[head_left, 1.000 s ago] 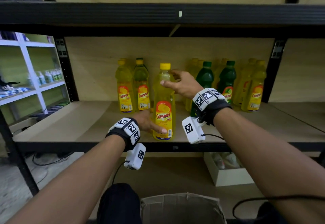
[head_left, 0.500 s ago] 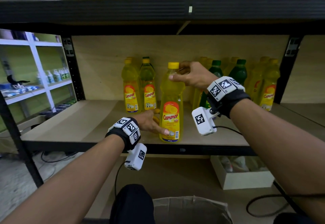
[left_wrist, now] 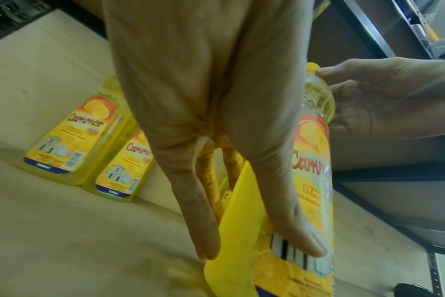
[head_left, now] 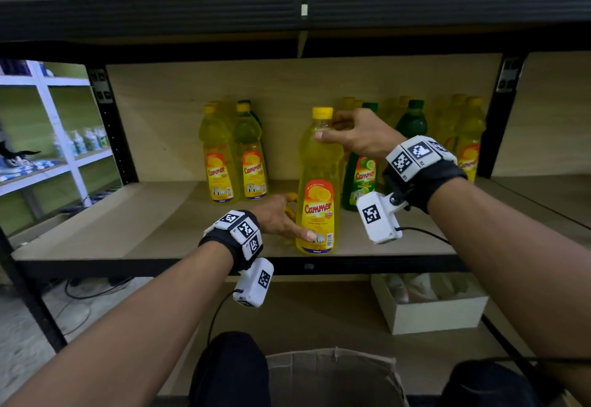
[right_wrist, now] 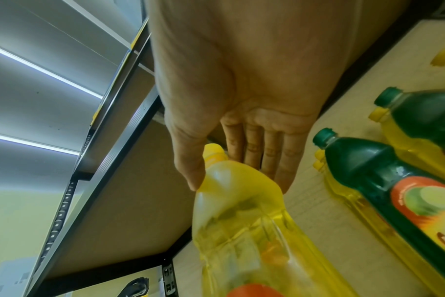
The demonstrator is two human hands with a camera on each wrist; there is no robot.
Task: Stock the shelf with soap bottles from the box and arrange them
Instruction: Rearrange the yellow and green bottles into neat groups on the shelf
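**Both hands on one lemon soap bottle at the front of the shelf**

Hard bits first: the cardboard box [head_left: 332, 378] at the bottom of the head view is cut off by the frame edge, so I can't tell what's in it. A white tray [head_left: 428, 314] on the floor under the shelf holds pale stuff too blurry to name. The yellow bottles at the far right are partly hidden behind the right wrist.

The wooden shelf board [head_left: 153, 224] has a black metal frame. The front lemon bottle [head_left: 318, 183], clear yellow plastic with a yellow cap and an orange Cammer label, stands upright near the front edge. The left hand [head_left: 278, 221] holds it low down, thumb on the barcode, fingers round the far side. The right hand [head_left: 355, 135] pinches it at the neck, thumb in front, fingers behind.

Against the back wall on the left stand two more yellow bottles [head_left: 219, 157]. A green lime bottle [head_left: 359, 176] stands just right of the held one.
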